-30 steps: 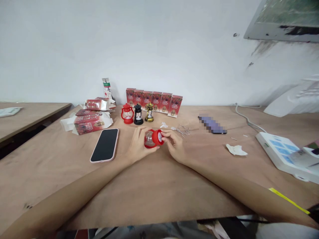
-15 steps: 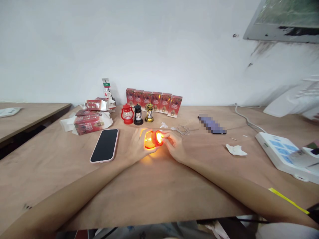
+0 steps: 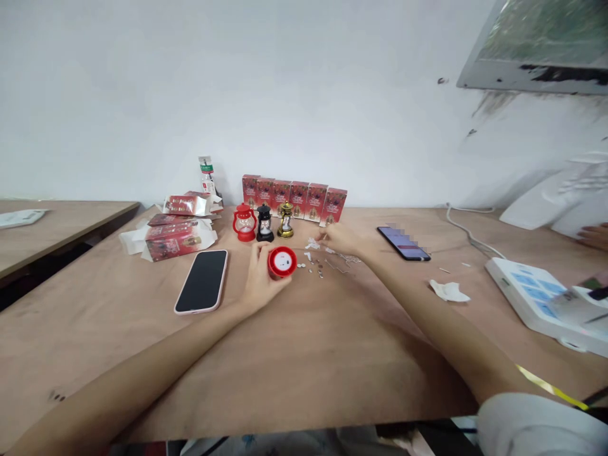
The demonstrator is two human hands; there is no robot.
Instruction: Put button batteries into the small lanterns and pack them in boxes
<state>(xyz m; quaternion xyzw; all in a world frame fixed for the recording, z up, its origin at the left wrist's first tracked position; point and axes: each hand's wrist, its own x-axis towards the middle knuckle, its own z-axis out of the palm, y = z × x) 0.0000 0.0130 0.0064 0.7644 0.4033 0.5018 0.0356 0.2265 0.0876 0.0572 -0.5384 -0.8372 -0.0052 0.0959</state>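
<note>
My left hand (image 3: 259,282) is wrapped round a small red lantern (image 3: 282,262), whose round base with a white centre is turned towards me. No glow shows from it. My right hand (image 3: 342,239) reaches further forward, its fingertips pinched down at some small white plastic pieces (image 3: 313,243); whatever lies between them is too small to make out. Behind the held lantern stand another red lantern (image 3: 245,223), a black lantern (image 3: 265,223) and a gold lantern (image 3: 285,220). Thin wire handles (image 3: 346,261) and tiny round bits (image 3: 319,272) lie near my right hand.
Several red boxes (image 3: 299,200) stand in a row by the wall. Opened boxes (image 3: 175,237) and a phone (image 3: 202,282) are on the left. Rightward lie another phone (image 3: 403,243), a crumpled white scrap (image 3: 449,291) and a white device (image 3: 532,285) with a cable (image 3: 468,231).
The held lantern has gone from glowing orange to dark, and its base now faces me more. My right hand has left the base and moved forward to the small white pieces.
</note>
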